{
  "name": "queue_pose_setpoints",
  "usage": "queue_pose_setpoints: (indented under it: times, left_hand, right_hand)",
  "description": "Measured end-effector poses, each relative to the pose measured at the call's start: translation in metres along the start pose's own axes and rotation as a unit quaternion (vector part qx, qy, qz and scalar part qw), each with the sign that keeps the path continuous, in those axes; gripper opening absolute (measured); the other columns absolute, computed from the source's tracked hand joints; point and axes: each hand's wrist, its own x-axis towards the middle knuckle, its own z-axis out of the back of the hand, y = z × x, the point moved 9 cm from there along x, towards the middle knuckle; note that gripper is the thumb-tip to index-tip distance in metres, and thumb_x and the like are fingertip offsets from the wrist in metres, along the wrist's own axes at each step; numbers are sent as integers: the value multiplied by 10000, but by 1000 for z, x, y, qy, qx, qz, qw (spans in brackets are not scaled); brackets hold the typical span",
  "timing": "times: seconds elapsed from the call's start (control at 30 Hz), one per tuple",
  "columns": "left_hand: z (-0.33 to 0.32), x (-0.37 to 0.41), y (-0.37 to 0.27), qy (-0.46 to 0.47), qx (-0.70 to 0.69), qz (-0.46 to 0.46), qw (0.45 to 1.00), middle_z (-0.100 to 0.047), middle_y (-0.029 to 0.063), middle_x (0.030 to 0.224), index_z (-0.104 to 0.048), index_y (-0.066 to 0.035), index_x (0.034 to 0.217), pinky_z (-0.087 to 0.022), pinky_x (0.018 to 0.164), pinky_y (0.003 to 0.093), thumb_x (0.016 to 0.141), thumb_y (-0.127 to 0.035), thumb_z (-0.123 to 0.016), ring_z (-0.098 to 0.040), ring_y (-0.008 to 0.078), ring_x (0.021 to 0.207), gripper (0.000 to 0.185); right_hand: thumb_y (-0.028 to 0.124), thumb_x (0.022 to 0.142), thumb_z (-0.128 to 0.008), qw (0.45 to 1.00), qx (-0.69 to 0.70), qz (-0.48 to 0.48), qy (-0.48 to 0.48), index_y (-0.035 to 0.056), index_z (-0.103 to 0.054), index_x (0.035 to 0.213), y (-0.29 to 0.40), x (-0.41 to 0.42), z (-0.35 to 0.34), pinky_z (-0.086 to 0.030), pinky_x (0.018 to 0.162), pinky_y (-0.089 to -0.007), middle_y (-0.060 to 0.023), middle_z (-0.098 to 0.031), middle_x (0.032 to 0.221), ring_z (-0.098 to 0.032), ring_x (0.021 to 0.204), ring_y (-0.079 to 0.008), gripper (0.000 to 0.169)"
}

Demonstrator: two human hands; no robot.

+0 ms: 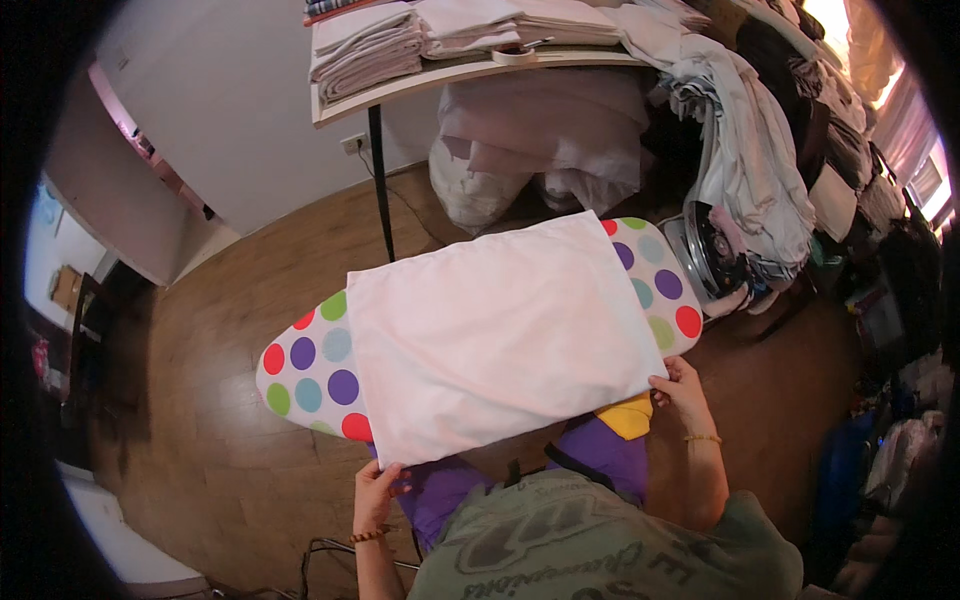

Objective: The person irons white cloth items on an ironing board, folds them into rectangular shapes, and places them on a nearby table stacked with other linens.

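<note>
A white rectangular cloth (502, 337), seemingly a pillowcase, lies spread across a polka-dot ironing board (307, 367). Faint creases run over its surface. My left hand (379, 484) pinches the near left corner, which hangs past the board's near edge. At the near right corner, my right hand (675, 382) grips the fabric between thumb and fingers. The board's dotted cover shows on both sides of the cloth. An electric iron (712, 251) with a pink wrap on its handle rests at the board's right end.
Folded white linens (367, 52) and a roll of tape (514, 54) sit on a table (465, 81) beyond the board. White cloth (750, 142) is heaped above the iron. Filled white bags (480, 180) stand under the table. A cord (405, 206) runs from the wall outlet (354, 143).
</note>
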Motion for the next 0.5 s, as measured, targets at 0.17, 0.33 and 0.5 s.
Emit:
queue_pose_setpoints:
  times: [0.17, 0.33, 0.5]
  left_hand:
    - [0, -1, 7, 36, 61, 47, 996, -620, 53, 915, -600, -11, 1008, -523, 597, 319, 828, -138, -622, -593, 141, 757, 222]
    - [14, -4, -91, 16, 94, -118, 988, -583, 29, 997, -592, -6, 1059, -436, 770, 253, 811, -53, -591, -538, 100, 871, 252]
    - [10, -19, -291, -33, 111, -314, 942, -568, 6, 867, -587, -47, 978, -430, 734, 261, 867, -230, -577, -508, 94, 824, 214]
  right_hand:
    - [133, 776, -659, 988, -86, -39, 125, -4, -605, 885, -7, -3, -4, -440, 442, -216, -12, -580, 683, -545, 593, -69, 184]
    - [111, 795, -618, 981, -62, 125, 133, 13, -633, 906, 81, 23, 22, -432, 683, -233, 1, -590, 804, -514, 736, -74, 149]
    - [236, 878, -551, 967, 1, 220, 130, 24, -576, 981, 277, 25, 11, -435, 697, -241, -2, -566, 860, -509, 764, -101, 237]
